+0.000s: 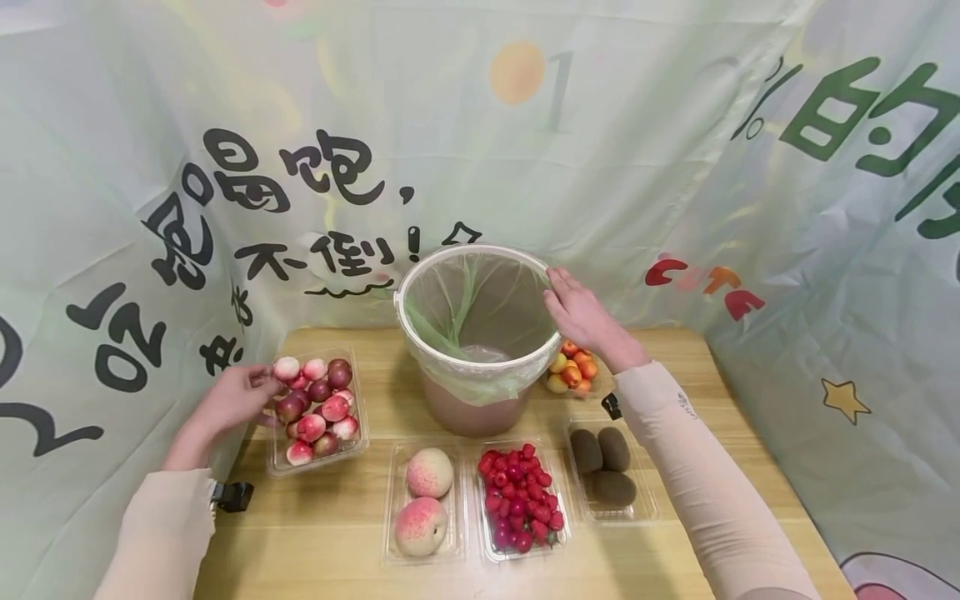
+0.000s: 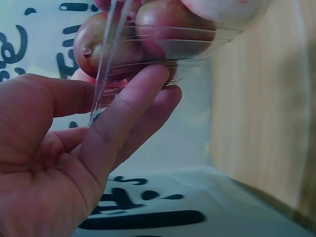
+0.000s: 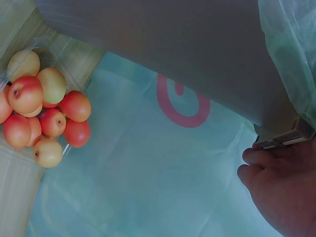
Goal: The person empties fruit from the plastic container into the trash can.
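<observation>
At the left, my left hand [image 1: 232,402] grips the side of a clear plastic box [image 1: 318,467] of round red, white and dark purple fruits [image 1: 334,407]. In the left wrist view its thumb and fingers lie on either side of the box wall, with fingertips against the underside. A tall brownish bin [image 1: 472,417] with a white rim and a pale green bag [image 1: 467,292] inside stands at the back middle. My right hand [image 1: 581,310] holds the bin's right rim; the right wrist view shows its fingers curled at a catch [image 3: 291,136] there.
In front of the bin lie boxes of two peaches [image 1: 422,527], small red fruits [image 1: 521,500] and three brown kiwis [image 1: 613,488]. A box of orange-red fruits [image 3: 53,122] sits right of the bin, partly hidden by my arm. Printed cloth walls [image 1: 787,333] enclose the wooden table [image 1: 315,542].
</observation>
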`<state>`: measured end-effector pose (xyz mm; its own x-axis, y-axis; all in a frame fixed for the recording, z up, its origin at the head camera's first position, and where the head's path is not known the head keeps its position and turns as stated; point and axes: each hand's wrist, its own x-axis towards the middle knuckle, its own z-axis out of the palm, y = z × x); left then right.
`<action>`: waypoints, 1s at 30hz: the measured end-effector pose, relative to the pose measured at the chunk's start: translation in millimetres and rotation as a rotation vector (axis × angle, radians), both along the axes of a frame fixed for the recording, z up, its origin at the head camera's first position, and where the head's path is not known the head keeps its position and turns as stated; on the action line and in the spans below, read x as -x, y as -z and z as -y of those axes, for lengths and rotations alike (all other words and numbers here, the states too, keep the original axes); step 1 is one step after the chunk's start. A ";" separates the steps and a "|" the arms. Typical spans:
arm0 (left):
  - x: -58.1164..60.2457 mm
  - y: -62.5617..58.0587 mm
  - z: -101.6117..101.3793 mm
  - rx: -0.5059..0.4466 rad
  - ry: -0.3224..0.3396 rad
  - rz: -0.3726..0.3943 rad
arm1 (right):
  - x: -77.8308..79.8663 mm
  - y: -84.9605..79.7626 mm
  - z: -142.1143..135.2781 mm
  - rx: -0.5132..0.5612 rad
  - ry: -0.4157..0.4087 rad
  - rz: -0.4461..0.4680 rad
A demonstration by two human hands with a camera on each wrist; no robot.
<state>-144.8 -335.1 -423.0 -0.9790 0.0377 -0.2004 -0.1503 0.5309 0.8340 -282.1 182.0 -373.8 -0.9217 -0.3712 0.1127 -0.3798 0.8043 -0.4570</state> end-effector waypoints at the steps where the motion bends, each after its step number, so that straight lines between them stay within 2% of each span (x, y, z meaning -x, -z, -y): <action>1: 1.8 -4.3 -0.2 -0.006 -0.002 -0.002 | -0.2 -0.1 0.1 -0.001 0.000 -0.002; 9: 14.2 -32.3 -1.6 0.034 -0.009 -0.042 | 0.4 0.9 0.9 -0.003 -0.001 0.001; 22: 43.6 -83.9 -4.7 0.024 0.009 -0.038 | 2.0 1.2 0.0 0.006 -0.003 0.001; 30: 59.0 -116.7 -16.2 0.095 0.005 -0.022 | 1.5 0.4 -0.1 0.006 0.006 0.017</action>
<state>-203.7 -318.9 -306.4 -0.9830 0.0243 -0.1822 -0.1301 0.6085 0.7828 -283.6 182.0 -374.2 -0.9258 -0.3647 0.0992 -0.3669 0.8040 -0.4680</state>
